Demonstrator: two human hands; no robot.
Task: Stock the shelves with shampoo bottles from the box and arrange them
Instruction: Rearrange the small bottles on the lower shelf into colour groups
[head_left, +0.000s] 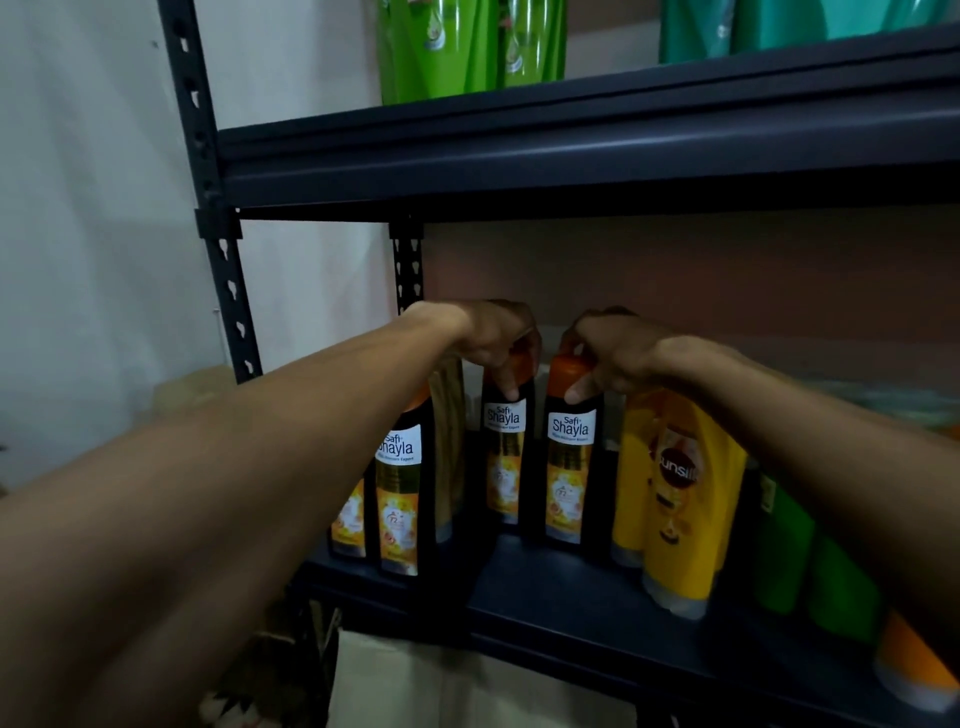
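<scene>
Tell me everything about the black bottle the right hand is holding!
The Shayla bottle is black, glossy plastic by its look, with an orange cap and a white label reading Safi Shayla above a yellow picture. It stands upright on the dark shelf, between a twin bottle and yellow bottles. The right hand grips its cap.

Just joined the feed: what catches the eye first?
Both hands work at centre on the middle shelf: the left hand grips one black bottle by its top, the right hand its neighbour. Yellow bottles stand to the right; green bottles sit on the shelf above.
</scene>
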